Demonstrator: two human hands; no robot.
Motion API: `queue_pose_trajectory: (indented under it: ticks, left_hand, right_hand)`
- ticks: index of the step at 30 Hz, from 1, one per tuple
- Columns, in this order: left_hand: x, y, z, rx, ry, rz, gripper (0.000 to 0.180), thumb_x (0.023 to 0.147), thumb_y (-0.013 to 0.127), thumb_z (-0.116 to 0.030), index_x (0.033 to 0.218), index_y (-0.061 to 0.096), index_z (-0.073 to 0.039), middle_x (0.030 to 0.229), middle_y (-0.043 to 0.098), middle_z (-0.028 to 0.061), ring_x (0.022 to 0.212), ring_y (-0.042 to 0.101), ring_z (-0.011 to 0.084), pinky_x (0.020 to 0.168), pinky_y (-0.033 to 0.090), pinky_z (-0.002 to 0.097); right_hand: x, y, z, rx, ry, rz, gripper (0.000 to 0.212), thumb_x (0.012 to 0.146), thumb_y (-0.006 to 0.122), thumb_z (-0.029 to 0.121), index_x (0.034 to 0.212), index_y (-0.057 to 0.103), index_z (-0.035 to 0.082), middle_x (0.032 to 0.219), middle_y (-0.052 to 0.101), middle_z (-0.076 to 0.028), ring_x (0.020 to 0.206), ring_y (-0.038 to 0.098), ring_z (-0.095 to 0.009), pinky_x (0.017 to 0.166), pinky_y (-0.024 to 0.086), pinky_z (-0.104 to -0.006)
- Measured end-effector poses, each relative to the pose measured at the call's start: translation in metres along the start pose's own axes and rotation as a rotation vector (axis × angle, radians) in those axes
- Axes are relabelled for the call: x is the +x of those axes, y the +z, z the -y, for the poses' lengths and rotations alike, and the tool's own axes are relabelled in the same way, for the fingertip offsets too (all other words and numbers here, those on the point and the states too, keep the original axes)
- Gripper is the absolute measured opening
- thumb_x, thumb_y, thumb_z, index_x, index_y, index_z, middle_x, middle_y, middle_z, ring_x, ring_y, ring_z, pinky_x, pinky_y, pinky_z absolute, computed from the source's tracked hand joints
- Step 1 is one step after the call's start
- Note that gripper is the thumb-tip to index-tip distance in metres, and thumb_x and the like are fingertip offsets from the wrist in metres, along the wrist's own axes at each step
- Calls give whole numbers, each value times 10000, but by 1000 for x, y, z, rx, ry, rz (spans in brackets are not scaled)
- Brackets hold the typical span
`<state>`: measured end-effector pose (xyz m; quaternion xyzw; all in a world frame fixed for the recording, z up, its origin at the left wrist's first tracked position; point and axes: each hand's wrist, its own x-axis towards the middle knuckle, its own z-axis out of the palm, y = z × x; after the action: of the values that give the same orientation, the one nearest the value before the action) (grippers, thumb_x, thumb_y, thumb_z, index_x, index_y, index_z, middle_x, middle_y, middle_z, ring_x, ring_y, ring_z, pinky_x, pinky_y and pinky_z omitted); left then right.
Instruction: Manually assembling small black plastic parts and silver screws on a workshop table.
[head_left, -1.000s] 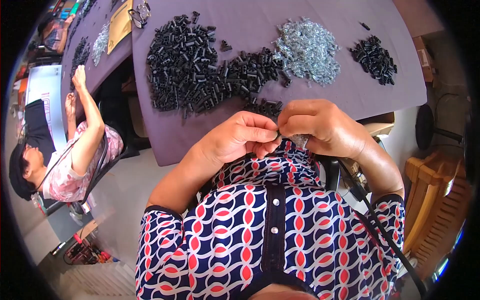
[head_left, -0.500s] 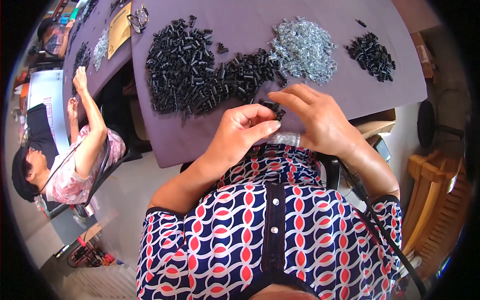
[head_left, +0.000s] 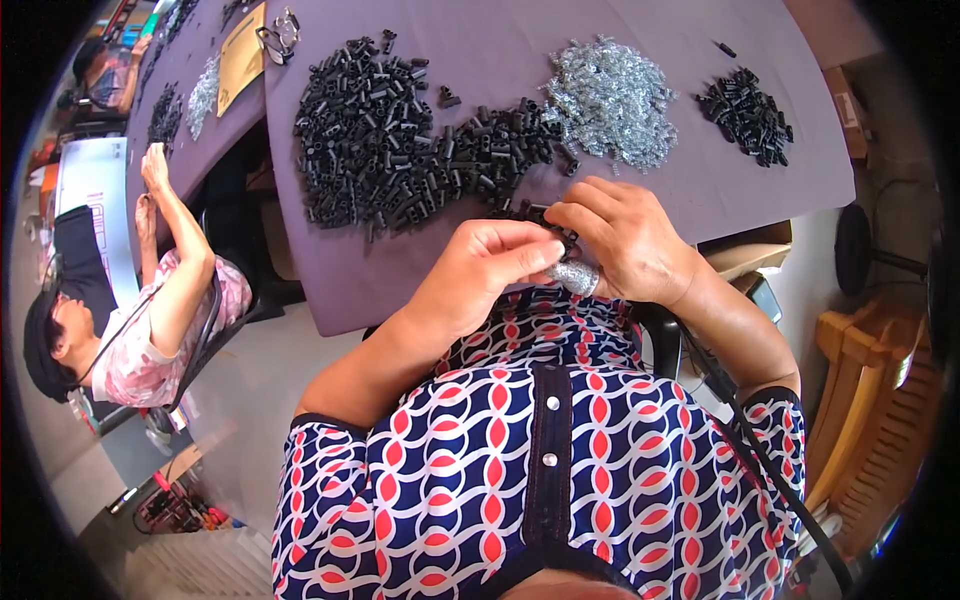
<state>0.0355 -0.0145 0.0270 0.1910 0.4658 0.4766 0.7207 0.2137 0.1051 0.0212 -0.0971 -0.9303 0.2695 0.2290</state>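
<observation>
My left hand (head_left: pixel 497 262) pinches a small black plastic part (head_left: pixel 569 240) between thumb and fingertips, just off the near edge of the table. Against the same part, my right hand (head_left: pixel 632 240) is closed with curled fingers, and its thumb wears a silvery wrapping (head_left: pixel 576 277). The fingers hide most of what is held. Beyond my hands lies a large heap of small black tube-shaped plastic parts (head_left: pixel 365 135). To its right is a pile of tiny clear-silvery pieces, seemingly springs (head_left: pixel 612 105). A smaller heap of black parts (head_left: pixel 746 115) lies farther right.
The table (head_left: pixel 700 190) has a grey-purple cover. A cardboard box (head_left: pixel 745 247) sits below its right edge, near a wooden chair (head_left: pixel 865 395). On the left, another person (head_left: pixel 180 290) sits at a neighbouring table bearing a yellow envelope (head_left: pixel 240 60) and eyeglasses (head_left: pixel 277 38).
My right hand has drawn in, its fingers curling from outstretched down onto the part at my left fingertips. The left hand has stayed nearly in place.
</observation>
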Motion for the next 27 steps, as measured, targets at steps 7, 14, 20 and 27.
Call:
queue_pose_trajectory:
  ticks: [7, 14, 20, 27]
  left_hand:
    - [3, -7, 13, -218, -64, 44, 206, 957, 612, -46, 1121, 670, 63, 1067, 708, 138, 984, 687, 205, 929, 539, 346]
    - [3, -6, 20, -196, -43, 56, 185, 953, 605, -23, 1104, 676, 56, 1059, 705, 132, 991, 679, 196, 903, 537, 337]
    - [3, -4, -7, 902, 793, -233, 180, 876, 729, -61, 1046, 703, -12, 1065, 661, 115, 934, 648, 229, 797, 523, 315]
    - [22, -17, -9, 1576, 951, -291, 265, 777, 737, -37, 1038, 707, -69, 1010, 625, 59, 955, 585, 278, 796, 482, 398]
  right_hand:
    - [1, 8, 3, -34, -3, -21, 340, 666, 752, 220, 910, 599, 39, 814, 546, -78, 748, 594, -278, 621, 503, -391]
    - [-7, 8, 1, -76, -76, 79, 361, 702, 744, 202, 965, 595, 6, 815, 533, -97, 716, 579, -296, 591, 481, -398]
    - [-19, -26, -25, -420, 192, -115, 530, 831, 742, 324, 1274, 600, 69, 1266, 608, -140, 1202, 558, -355, 1028, 443, -468]
    - [-61, -62, -86, -785, 538, -183, 658, 781, 683, 58, 1415, 536, 157, 1555, 367, -103, 1489, 230, -373, 1194, 239, -536]
